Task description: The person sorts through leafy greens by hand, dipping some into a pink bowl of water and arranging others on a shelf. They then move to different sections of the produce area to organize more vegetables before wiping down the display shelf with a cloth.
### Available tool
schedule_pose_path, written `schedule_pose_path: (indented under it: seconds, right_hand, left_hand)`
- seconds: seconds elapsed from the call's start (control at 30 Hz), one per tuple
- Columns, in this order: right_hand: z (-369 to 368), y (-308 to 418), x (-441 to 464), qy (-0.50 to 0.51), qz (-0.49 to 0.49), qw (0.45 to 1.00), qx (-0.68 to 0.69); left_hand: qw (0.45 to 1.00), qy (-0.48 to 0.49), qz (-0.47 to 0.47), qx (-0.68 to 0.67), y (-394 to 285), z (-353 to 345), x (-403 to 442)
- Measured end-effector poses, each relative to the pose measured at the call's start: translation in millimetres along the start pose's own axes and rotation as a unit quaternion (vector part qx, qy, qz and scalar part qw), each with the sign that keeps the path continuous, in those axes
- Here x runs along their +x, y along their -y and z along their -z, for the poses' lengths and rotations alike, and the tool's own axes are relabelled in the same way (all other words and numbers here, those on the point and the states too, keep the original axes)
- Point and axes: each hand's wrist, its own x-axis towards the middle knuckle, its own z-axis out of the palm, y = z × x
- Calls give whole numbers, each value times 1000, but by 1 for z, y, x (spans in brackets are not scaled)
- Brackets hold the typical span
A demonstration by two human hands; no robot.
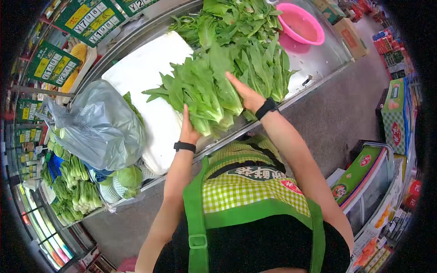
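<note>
A bunch of long-leaf lettuce (200, 91) is held between my two hands, its pale cut stem ends towards me. My left hand (189, 128) presses against its left side near the stems, the thumb pointing up and the other fingers largely hidden. On the right side lies my right hand (248, 94), stretched along the leaves. The bunch is over the right edge of a white foam slab (159, 132). More loose lettuce (268, 68) lies right beside and behind it on the metal counter.
A pink basin (300, 22) stands at the counter's back right. On the left sit a filled plastic bag (107, 125), a round cabbage (129, 176) and bundled greens (75, 186). Price signs (89, 20) hang at upper left. The counter's metal edge (314, 91) runs before me.
</note>
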Motion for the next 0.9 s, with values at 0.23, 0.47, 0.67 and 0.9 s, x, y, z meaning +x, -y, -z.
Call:
schedule_pose_path:
  seconds: [0.23, 0.47, 0.67, 0.9]
  right_hand:
    - [-52, -1, -13, -217, 25, 944, -248]
    - [-52, -31, -34, -204, 141, 955, -161]
    - [-51, -17, -74, -112, 216, 967, -76]
    - [-6, 20, -123, -139, 288, 934, -161]
  left_hand:
    - [997, 51, 9, -52, -3, -7, 0]
    - [999, 22, -40, 3, -5, -32, -37]
    - [984, 28, -129, 119, 4, -33, -54]
    - [959, 119, -155, 206, 44, -98, -48]
